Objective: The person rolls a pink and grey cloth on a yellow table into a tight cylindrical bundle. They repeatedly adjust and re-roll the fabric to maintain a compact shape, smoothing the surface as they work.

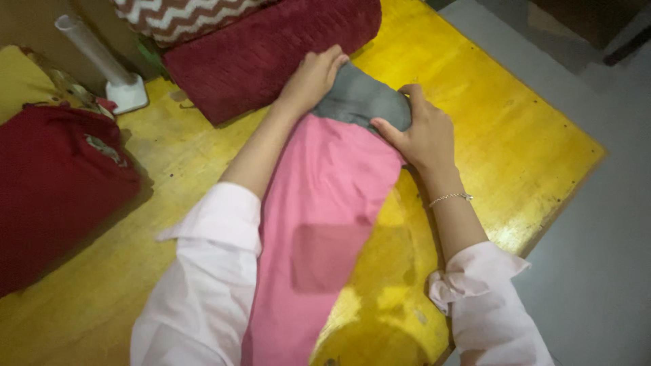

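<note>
A pink garment (319, 224) with a grey end (359, 98) stretches along the yellow tabletop (515, 135). Both arms reach forward: the left hand (313, 78) and right hand (424, 132) are closed, gripping the grey end.

Hidden and cut-off parts

Pink cloth (319, 224) cut off at 6 o'clock edge; red bundle (54, 190) cropped at 9 o'clock; chevron cushion (183, 17) clipped at 12 o'clock; left hand (313, 78) fingertips buried under grey fabric (363, 102).

Garment (319, 224): pink, grey end (359, 98). Table (502, 129): yellow. Cushion (264, 47): dark red. Upper cushion (183, 17): red-and-white zigzag. Sleeves (203, 291): pale pink.
</note>
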